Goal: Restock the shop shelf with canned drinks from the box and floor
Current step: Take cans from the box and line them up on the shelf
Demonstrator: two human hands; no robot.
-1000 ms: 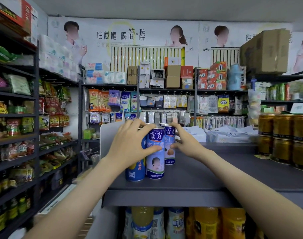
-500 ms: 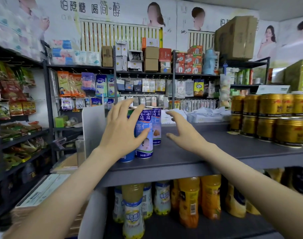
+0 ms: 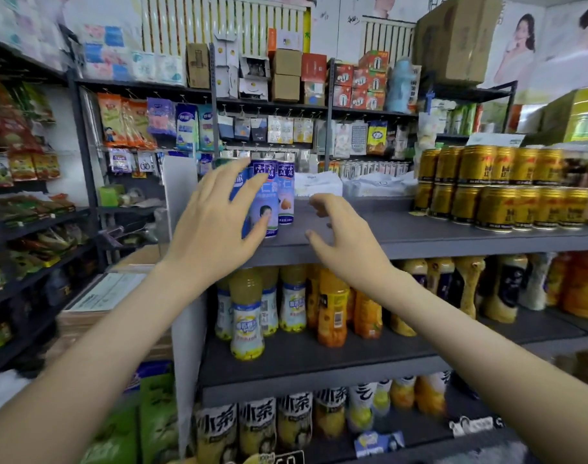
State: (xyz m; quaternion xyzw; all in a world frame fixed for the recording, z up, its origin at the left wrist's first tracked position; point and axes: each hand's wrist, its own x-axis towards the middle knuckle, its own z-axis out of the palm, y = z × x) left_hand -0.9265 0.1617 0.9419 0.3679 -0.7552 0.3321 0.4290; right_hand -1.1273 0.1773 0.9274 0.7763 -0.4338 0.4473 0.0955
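Three tall blue-and-white drink cans (image 3: 267,199) stand in a tight group at the left end of the grey top shelf (image 3: 419,236). My left hand (image 3: 215,226) hovers just in front of them with fingers spread and straight, partly hiding the leftmost can; it holds nothing. My right hand (image 3: 346,242) hangs to the right of the cans, over the shelf's front edge, fingers loosely curled and empty. No box and no floor cans are in view.
Stacked gold cans (image 3: 496,189) fill the right part of the same shelf. Yellow and orange juice bottles (image 3: 332,306) stand on the shelf below, tea bottles (image 3: 259,426) lower still. A white divider panel (image 3: 179,185) bounds the shelf's left end. Snack racks line the left aisle.
Both hands have let go of the blue cans and drawn back toward me. The camera has tilted down, showing the lower shelves.
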